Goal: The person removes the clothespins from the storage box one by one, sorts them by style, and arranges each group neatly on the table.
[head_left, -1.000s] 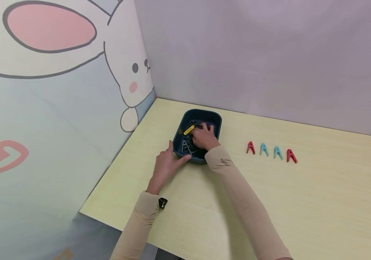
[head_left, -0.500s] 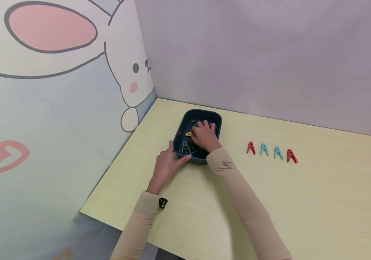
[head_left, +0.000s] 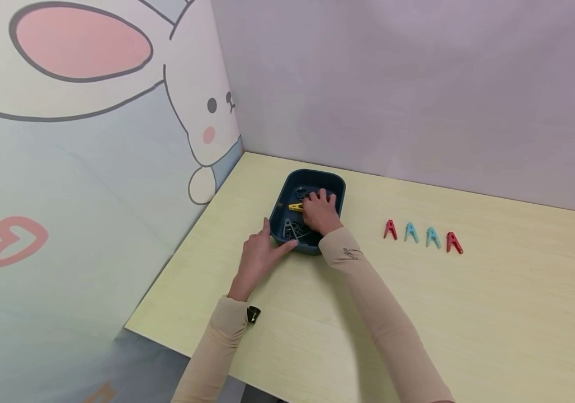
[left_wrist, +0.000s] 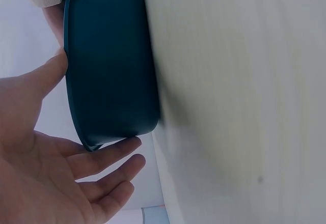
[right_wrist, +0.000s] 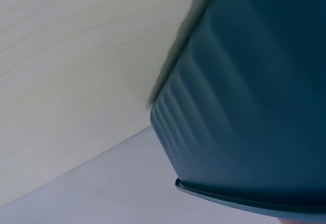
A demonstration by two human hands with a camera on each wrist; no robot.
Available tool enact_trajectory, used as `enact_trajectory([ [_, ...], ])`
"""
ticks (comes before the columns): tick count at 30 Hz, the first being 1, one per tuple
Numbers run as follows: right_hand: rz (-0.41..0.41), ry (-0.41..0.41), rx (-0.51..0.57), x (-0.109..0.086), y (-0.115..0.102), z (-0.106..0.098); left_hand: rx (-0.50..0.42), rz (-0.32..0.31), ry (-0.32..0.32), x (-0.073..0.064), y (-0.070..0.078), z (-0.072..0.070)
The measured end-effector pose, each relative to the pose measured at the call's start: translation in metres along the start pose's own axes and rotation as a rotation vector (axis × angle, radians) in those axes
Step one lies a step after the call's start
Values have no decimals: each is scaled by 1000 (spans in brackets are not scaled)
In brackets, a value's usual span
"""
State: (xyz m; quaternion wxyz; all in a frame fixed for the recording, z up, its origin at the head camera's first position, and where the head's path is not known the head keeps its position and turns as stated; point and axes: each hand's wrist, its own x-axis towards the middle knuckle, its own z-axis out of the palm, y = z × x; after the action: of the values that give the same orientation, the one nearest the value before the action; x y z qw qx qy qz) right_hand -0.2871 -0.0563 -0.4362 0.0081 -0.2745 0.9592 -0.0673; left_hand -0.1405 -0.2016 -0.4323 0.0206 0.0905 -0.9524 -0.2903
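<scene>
Turned clip (head_left: 295, 207), apparently against right hand (head_left: 320, 212)

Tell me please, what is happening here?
A person's right hand is inside a dark blue bin, at a yellow clip; whether it grips the clip is hidden. The left hand touches the bin's near-left corner. On the table, to the bin's right, two red clips and two light blue clips form a row.
</scene>
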Motion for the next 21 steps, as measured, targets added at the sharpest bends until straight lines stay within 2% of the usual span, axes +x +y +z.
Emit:
enact_trajectory([
  [12, 72, 25, 0, -3, 0, -1, 1, 10, 6, -2, 0, -1],
  [21, 94, 36, 15, -3, 0, 0, 14, 26, 17, -3, 1, -1],
])
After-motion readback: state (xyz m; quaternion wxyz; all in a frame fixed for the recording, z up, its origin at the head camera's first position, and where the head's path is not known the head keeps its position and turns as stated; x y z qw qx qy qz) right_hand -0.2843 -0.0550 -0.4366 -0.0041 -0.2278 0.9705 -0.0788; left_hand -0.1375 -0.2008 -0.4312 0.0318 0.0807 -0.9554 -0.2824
